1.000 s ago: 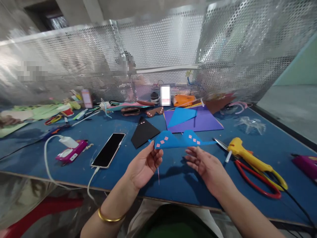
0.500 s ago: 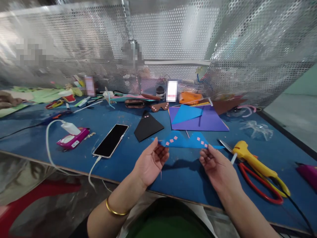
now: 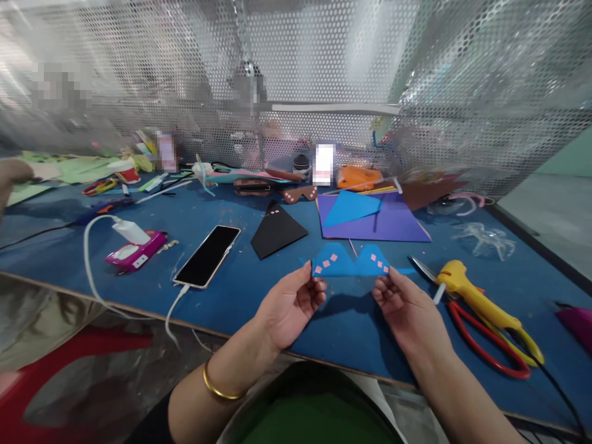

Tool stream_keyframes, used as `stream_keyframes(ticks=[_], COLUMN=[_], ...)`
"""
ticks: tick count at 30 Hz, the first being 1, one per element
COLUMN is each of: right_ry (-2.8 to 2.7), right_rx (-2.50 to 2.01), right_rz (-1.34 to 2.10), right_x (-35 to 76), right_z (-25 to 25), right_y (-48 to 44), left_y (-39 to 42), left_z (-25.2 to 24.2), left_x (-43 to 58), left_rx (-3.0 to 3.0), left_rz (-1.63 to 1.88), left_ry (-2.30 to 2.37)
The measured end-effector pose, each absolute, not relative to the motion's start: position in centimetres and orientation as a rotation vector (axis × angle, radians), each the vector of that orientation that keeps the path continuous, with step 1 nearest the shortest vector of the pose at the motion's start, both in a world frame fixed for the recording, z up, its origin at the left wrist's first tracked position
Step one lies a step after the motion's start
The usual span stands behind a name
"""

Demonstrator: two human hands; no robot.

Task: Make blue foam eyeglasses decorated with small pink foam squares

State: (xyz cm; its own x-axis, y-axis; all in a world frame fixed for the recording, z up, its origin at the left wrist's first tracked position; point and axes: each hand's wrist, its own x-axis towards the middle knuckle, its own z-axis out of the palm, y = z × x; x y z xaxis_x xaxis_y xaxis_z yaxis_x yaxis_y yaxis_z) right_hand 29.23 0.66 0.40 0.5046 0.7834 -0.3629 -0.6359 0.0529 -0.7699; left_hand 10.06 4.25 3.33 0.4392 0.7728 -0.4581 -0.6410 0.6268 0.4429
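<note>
Between my two hands I hold blue paper glasses (image 3: pixel 349 264), a flat cut-out with two rounded humps, small pink squares on each side and thin side strips. My left hand (image 3: pixel 292 303) pinches the left end between thumb and fingers. At the right end, my right hand (image 3: pixel 407 308) has thumb and fingers closed on the paper. The glasses hang above the table, their shadow below them. Just beyond lies a black folded paper (image 3: pixel 280 231) with a few pink squares at its top. Further back are brown paper glasses (image 3: pixel 300 195) with pink squares.
Right of my right hand lie large scissors (image 3: pixel 490 339) and a yellow glue gun (image 3: pixel 467 287). A phone (image 3: pixel 208 256) on a cable and a purple power socket (image 3: pixel 136 250) are on the left. Purple paper (image 3: pixel 393 225) lies behind; a perforated metal screen (image 3: pixel 333 68) closes the back.
My left hand has shifted right along the blue paper glasses, nearer their left pink squares. My right hand stays about where it was. At the far left, another person's hand has come into view.
</note>
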Motion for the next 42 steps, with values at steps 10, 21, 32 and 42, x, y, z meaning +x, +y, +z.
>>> stream_keyframes(ticks=[10, 21, 32, 42], right_ry=[-0.124, -0.103, -0.222, -0.239], right_rx=[-1.052, -1.003, -0.948, -0.947], right_rz=[1.110, 1.093, 1.052, 1.074], right_x=[29.2, 29.5, 29.2, 29.0], right_z=[0.6, 0.4, 1.2, 1.0], right_y=[0.7, 0.7, 0.4, 0.2], left_y=[4.4, 3.8, 4.5, 4.5], left_z=[3.2, 2.5, 1.9, 1.8], left_x=[11.5, 11.0, 9.1, 8.7], left_rx=[0.171, 0.310, 0.421, 0.293], left_rz=[0.992, 1.074, 1.077, 1.008], left_ry=[0.572, 0.607, 0.632, 0.658])
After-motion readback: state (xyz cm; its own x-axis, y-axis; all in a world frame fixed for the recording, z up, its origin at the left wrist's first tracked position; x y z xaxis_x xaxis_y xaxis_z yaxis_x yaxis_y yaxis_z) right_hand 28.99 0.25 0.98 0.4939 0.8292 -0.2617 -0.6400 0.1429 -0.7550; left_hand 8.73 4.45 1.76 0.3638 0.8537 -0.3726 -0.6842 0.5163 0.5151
